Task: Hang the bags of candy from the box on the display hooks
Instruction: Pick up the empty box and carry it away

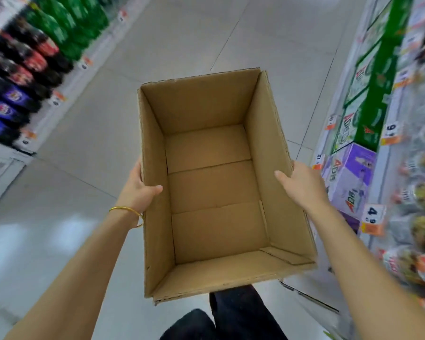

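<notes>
The left hand (139, 190) grips the left wall of the box (157, 241). Its thumb (155, 188) is hooked over the top edge and points into the box, and its fingers are curled round the outside, mostly hidden by the cardboard. A thin gold bracelet (128, 212) sits on that wrist, touching the box wall.

The right hand (299, 185) grips the right wall the same way. Its thumb (281, 176) lies inside against the wall, and its fingers wrap round the outside, out of sight.

The two hands hold the box up in the air between them, over the floor. It is a brown cardboard box with its top open. Inside, only its bare brown bottom and its flaps show.

Below the box are the person's legs (243, 312) in dark trousers.

The floor (182, 33) is made of big pale tiles. On the left is a shelf with dark bottles (22, 69) and green bottles (59, 23) in rows. On the right, near the right hand, are purple cartons (349, 173) and orange and white price tags (373, 218). Farther right are shiny bags (422, 241) on the display, but they are too blurry to tell what is in them or how they hang.
</notes>
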Action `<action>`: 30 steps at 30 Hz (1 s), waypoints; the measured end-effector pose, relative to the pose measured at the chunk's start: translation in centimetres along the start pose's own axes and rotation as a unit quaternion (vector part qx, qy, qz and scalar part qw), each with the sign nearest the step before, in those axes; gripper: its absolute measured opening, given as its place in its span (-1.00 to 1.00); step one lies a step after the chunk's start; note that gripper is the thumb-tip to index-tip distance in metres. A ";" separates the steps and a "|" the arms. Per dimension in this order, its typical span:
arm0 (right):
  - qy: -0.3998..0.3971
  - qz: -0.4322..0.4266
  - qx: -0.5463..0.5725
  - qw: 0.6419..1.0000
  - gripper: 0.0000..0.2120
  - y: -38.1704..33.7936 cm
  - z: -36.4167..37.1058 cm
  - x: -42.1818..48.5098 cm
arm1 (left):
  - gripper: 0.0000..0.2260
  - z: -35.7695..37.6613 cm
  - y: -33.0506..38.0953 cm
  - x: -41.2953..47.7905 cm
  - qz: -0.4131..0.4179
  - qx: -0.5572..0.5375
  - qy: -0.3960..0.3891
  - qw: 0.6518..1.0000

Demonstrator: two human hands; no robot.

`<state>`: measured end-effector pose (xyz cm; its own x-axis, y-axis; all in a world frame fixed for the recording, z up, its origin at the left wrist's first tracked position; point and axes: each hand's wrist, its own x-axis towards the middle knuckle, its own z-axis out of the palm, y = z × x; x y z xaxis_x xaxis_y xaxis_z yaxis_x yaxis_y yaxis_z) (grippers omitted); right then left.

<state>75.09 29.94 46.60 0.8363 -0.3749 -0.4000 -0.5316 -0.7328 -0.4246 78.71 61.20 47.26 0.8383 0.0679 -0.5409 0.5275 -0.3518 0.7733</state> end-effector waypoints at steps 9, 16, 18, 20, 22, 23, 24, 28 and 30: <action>0.073 0.045 0.041 0.995 -0.60 -8.8 -11.4 26.8 | -0.34 3.2 24.2 26.5 0.072 0.044 -0.096 0.992; 0.111 0.125 0.051 0.985 -0.57 -13.0 -23.2 49.4 | -0.36 12.9 45.9 47.0 0.114 0.108 -0.153 0.976; 0.126 0.146 0.061 0.979 -0.59 -12.7 -26.7 55.6 | -0.34 16.8 52.0 53.3 0.123 0.123 -0.186 0.967; 0.135 0.172 0.060 0.974 -0.62 -12.0 -30.0 62.5 | -0.32 21.3 57.7 59.7 0.131 0.142 -0.209 0.959; 0.144 0.185 0.074 0.969 -0.62 -11.5 -33.4 70.0 | -0.32 26.0 63.4 65.3 0.142 0.158 -0.216 0.953; 0.145 0.184 0.080 0.969 -0.61 -11.4 -35.2 73.9 | -0.30 28.0 66.2 68.0 0.142 0.164 -0.211 0.953; 0.143 0.181 0.085 0.969 -0.59 -11.7 -37.3 77.8 | -0.30 29.9 69.1 70.7 0.141 0.160 -0.205 0.955; 0.139 0.185 0.065 0.971 -0.54 -13.5 -46.4 91.9 | -0.32 35.8 81.0 81.1 0.121 0.155 -0.209 0.958; 0.135 0.167 0.070 0.974 -0.51 -14.1 -50.5 99.8 | -0.31 38.9 86.5 86.6 0.116 0.133 -0.210 0.962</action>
<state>172.80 -25.87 53.69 0.6083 -0.7290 -0.3138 -0.7771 -0.4668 -0.4221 191.54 0.39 54.46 0.7709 -0.4042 -0.4923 0.2316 -0.5421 0.8078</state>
